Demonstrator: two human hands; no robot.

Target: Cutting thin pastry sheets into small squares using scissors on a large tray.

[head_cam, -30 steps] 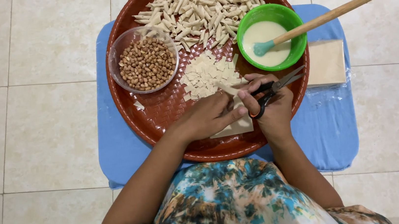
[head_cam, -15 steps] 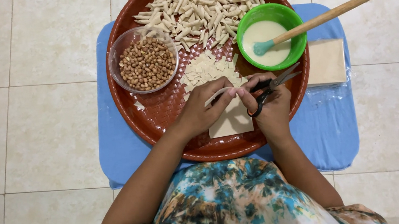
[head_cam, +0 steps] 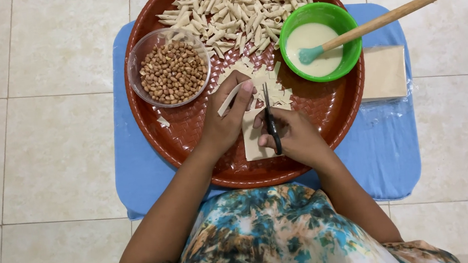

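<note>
my left hand (head_cam: 227,123) pinches a thin pale dough strip (head_cam: 231,98) between thumb and fingertips, fingers closed on it, strip lifted off toward 11 o'clock from the sheet. my right hand (head_cam: 295,136) grips black scissors (head_cam: 271,123), fingers through the handles and clamped, blades pointing to 12 o'clock; can't tell if the blades are parted or shut. half a second ago my left hand lay flat on the pale dough sheet (head_cam: 253,141) with the scissors angled to 2 o'clock; now the strip is free of the sheet and the scissors stand straight up along its right edge. so i judge one cut is finished and a fresh strip is off. sheet lies under both hands at 6 o'clock on the round brown woven tray (head_cam: 336,115). just past my fingers at 12 o'clock, a small heap of cut pieces (head_cam: 263,79). further out: clear bowl of peanuts (head_cam: 171,71) at 10 o'clock, pile of rolled dough sticks (head_cam: 233,10) at 12, green bowl of white paste (head_cam: 320,41) with a wooden-handled spatula (head_cam: 384,20) at 2. stack of wrappers (head_cam: 381,72) off the tray at 3, on the blue mat (head_cam: 386,144).
</note>
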